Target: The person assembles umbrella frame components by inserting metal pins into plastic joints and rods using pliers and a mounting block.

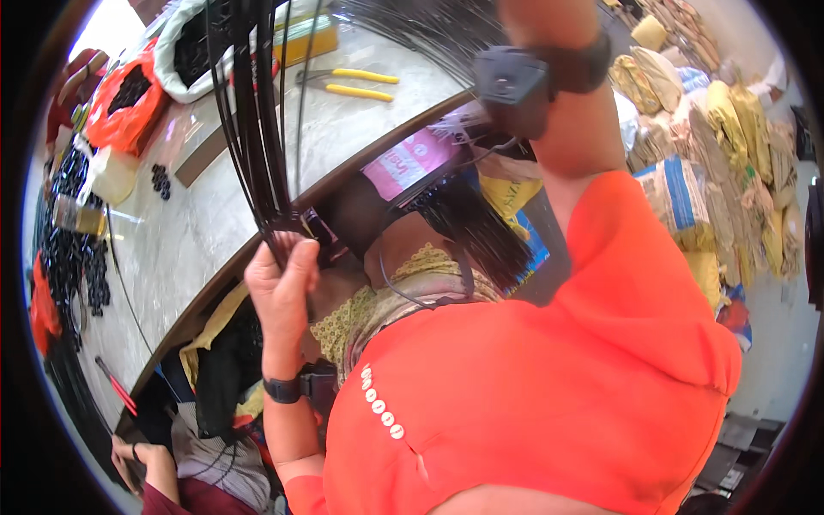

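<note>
Black strands (257,129) pinched in raised left hand (281,287), grip closed

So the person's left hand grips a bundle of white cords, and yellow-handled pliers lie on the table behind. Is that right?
Not quite: the head view shows the cords in the left hand are black, not white. The yellow-handled pliers do lie on the table behind.

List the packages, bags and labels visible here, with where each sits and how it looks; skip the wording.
Orange plastic bag: upper left on the table, crumpled, open, dark pieces inside.
White plastic bag: top left beside the orange one, open, black contents.
Yellow-green box: top centre on the table, flat, rectangular.
Pink label: below the table edge, centre, rectangular with white print.
White sack with blue stripe: right side, among stacked tan and yellow bundles.
</note>
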Demonstrator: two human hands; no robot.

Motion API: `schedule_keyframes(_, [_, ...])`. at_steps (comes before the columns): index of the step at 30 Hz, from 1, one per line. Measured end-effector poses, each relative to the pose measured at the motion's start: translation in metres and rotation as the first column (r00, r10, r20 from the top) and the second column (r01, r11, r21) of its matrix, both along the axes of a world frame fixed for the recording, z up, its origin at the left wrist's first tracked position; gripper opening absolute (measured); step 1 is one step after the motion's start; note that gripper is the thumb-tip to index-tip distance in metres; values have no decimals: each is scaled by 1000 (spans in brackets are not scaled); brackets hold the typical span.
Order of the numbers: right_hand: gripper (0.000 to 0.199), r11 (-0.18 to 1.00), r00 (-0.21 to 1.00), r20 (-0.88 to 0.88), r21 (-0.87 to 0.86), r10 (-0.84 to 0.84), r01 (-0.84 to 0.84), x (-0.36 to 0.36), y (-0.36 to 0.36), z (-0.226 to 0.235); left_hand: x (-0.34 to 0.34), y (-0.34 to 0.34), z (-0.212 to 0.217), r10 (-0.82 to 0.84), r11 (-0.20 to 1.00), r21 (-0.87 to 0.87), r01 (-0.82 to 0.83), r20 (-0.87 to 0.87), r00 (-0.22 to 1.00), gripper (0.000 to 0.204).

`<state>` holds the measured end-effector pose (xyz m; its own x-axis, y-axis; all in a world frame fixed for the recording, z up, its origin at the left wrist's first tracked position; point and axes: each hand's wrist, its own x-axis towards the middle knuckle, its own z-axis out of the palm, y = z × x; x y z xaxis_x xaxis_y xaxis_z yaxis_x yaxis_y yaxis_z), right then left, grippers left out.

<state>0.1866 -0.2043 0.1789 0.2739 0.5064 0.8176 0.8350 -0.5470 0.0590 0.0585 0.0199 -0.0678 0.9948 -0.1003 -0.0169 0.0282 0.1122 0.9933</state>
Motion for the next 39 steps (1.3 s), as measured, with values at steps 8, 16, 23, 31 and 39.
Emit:
schedule_keyframes(8, [32, 537, 830, 223, -670, -512, 512, -137, -62, -71, 45, -35, 46, -485, 823, 426, 377, 181, 855, 23])
schedule_keyframes(16, [40, 633, 230, -594, -674, -771, 381, -214, -206, -207, 66, -130, 41, -790, 594, 723, 353, 444, 422, 53])
schedule_keyframes(23, [46, 466, -205, -671, -671, -713, 577, -296, -295, -331, 67, -109, 1, -836, 469, 520, 714, 1, 548, 38])
schedule_keyframes(31, [83, 339, -287, -506, -813, -813, 473, -248, -292, -429, 76, -88, 19, -683, 636, 453, 625, -48, 729, 22])
schedule_keyframes(39, [30, 927, 374, -884, -150, -282, 345, -129, -163, -281, 47, -115, 167, -652, 426, -422, 800, 470, 595, 18])
